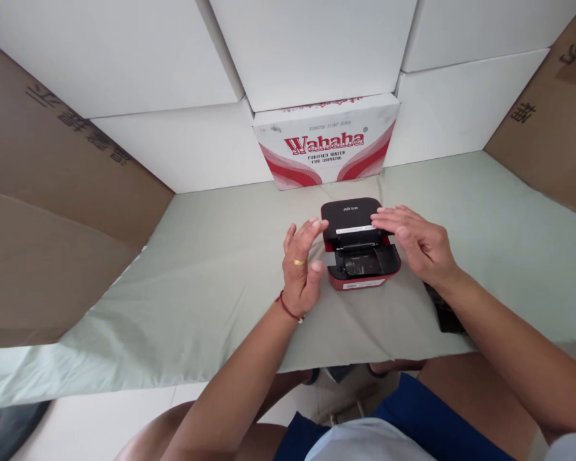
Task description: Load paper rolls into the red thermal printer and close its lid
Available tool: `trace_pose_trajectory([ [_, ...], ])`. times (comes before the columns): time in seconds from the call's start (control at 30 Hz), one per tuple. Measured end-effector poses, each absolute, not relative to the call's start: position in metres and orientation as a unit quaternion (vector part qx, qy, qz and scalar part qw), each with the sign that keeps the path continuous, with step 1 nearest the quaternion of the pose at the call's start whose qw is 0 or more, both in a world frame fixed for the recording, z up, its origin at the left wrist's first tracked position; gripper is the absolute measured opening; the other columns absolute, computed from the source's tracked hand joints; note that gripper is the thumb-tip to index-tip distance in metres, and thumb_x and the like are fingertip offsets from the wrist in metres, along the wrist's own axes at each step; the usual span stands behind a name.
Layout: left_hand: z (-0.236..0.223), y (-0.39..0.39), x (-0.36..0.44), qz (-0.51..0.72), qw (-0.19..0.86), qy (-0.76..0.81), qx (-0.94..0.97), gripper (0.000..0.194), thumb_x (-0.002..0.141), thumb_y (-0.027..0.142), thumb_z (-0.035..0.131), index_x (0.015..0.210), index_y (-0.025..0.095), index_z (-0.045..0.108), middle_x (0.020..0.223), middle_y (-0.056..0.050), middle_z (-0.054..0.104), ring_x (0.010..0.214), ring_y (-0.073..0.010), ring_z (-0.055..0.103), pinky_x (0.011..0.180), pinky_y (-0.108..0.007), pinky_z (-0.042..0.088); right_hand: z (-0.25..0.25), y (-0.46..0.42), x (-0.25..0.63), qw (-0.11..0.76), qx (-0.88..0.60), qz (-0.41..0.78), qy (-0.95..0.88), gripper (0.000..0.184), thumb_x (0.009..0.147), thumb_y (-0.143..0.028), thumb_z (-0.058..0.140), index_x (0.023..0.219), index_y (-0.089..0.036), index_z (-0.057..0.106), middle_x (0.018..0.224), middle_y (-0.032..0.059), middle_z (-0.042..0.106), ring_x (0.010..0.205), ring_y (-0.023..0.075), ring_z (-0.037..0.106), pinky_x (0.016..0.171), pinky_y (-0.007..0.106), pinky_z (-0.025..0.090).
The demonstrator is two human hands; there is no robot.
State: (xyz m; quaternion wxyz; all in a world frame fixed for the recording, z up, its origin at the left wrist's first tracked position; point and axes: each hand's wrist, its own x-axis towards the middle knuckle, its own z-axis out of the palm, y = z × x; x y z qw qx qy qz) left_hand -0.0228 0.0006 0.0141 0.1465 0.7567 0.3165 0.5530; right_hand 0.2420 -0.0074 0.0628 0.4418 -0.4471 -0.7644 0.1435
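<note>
A small red and black device [362, 262], looking like a label printer, sits on the cloth with its black lid [350, 214] raised. Its inner compartment is exposed, with a dark, shiny surface inside. A white strip runs along the lid's near edge. My left hand [303, 266] is open beside the device, fingers extended and fingertips at the lid's left edge. On the other side, my right hand [420, 242] is also open, its fingertips over the lid's right edge. Whether either hand presses on the lid, I cannot tell.
A Wahaha water carton [329, 147] stands behind the device against stacked white boxes [312, 51]. Brown cardboard [52, 224] walls the left side, and more cardboard [552, 121] the right. Something black [446, 310] lies partly hidden under my right forearm on the green cloth [211, 269].
</note>
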Motion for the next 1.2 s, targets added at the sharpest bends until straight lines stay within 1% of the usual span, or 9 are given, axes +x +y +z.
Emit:
trace_pose_trajectory([
  [0.07,0.013,0.003,-0.022,0.541,0.195,0.331,0.748,0.055,0.115,0.053,0.032,0.163,0.033,0.049,0.135,-0.007,0.081,0.141,-0.0273,0.069,0.138,-0.057,0.021,0.052,-0.011,0.248,0.424,-0.453,0.166,-0.766,0.054,0.114,-0.047,0.034,0.119,-0.032,0.085,0.132,0.006,0.083,0.138,0.0274,0.071,0.129,0.059,0.042],
  [0.17,0.011,0.005,-0.018,0.541,0.216,0.35,0.734,0.049,0.114,0.053,0.035,0.145,0.032,0.066,0.123,-0.005,0.084,0.126,-0.0259,0.076,0.135,-0.056,0.028,0.043,-0.011,0.251,0.417,-0.465,0.188,-0.758,0.056,0.114,-0.049,0.033,0.116,-0.034,0.086,0.132,0.0052,0.083,0.138,0.0274,0.071,0.129,0.06,0.043],
  [0.3,0.004,0.011,-0.014,0.573,0.301,0.339,0.683,0.037,0.106,0.052,0.06,0.137,0.032,0.068,0.118,-0.006,0.083,0.119,-0.0277,0.076,0.124,-0.056,0.044,0.043,-0.011,0.247,0.425,-0.467,0.195,-0.75,0.053,0.113,-0.047,0.035,0.116,-0.035,0.086,0.13,0.0049,0.083,0.137,0.0283,0.071,0.128,0.061,0.043],
  [0.37,-0.001,0.015,-0.013,0.597,0.356,0.311,0.648,0.048,0.098,0.051,0.073,0.142,0.034,0.061,0.115,-0.004,0.08,0.125,-0.0286,0.073,0.123,-0.055,0.046,0.043,-0.013,0.244,0.431,-0.466,0.185,-0.75,0.052,0.113,-0.046,0.036,0.116,-0.034,0.086,0.129,0.0059,0.084,0.135,0.0287,0.072,0.127,0.061,0.044],
  [0.47,-0.005,0.02,-0.012,0.606,0.411,0.286,0.619,0.071,0.09,0.055,0.08,0.152,0.042,0.05,0.136,-0.004,0.072,0.147,-0.0299,0.06,0.132,-0.056,0.039,0.044,-0.02,0.24,0.45,-0.431,0.147,-0.768,0.053,0.113,-0.048,0.036,0.123,-0.03,0.084,0.129,0.0083,0.083,0.132,0.0296,0.073,0.124,0.06,0.046],
  [0.57,-0.006,0.022,-0.012,0.578,0.48,0.299,0.589,0.089,0.085,0.063,0.08,0.162,0.048,0.039,0.171,-0.001,0.048,0.167,-0.0315,0.038,0.14,-0.055,0.029,0.045,-0.03,0.235,0.472,-0.351,0.077,-0.805,0.051,0.113,-0.05,0.038,0.123,-0.029,0.084,0.127,0.0084,0.084,0.125,0.03,0.072,0.112,0.055,0.054],
  [0.77,-0.006,0.02,-0.015,0.495,0.567,0.291,0.59,0.105,0.088,0.066,0.075,0.171,0.052,0.013,0.186,0.003,0.025,0.173,-0.028,0.028,0.139,-0.052,0.035,0.047,-0.037,0.23,0.477,-0.28,-0.007,-0.833,0.044,0.113,-0.045,0.043,0.113,-0.03,0.084,0.1,0.0046,0.085,0.096,0.0254,0.069,0.086,0.045,0.06],
  [1.07,-0.007,0.024,-0.011,0.514,0.671,0.243,0.476,0.116,0.073,0.039,0.094,0.167,0.053,0.028,0.184,0.005,0.028,0.175,-0.0304,0.019,0.141,-0.051,0.026,0.043,-0.028,0.231,0.483,-0.226,0.013,-0.846,0.023,0.105,-0.029,0.06,0.115,-0.023,0.079,0.101,0.0085,0.083,0.094,0.0246,0.073,0.084,0.044,0.063],
  [1.2,-0.009,0.025,-0.01,0.525,0.678,0.229,0.461,0.108,0.073,0.037,0.095,0.163,0.049,0.039,0.181,0.002,0.034,0.174,-0.0311,0.02,0.142,-0.051,0.022,0.065,-0.027,0.232,0.462,-0.222,0.062,-0.856,0.017,0.106,-0.029,0.061,0.104,-0.022,0.077,0.096,0.0088,0.081,0.09,0.0237,0.073,0.083,0.042,0.063],
])
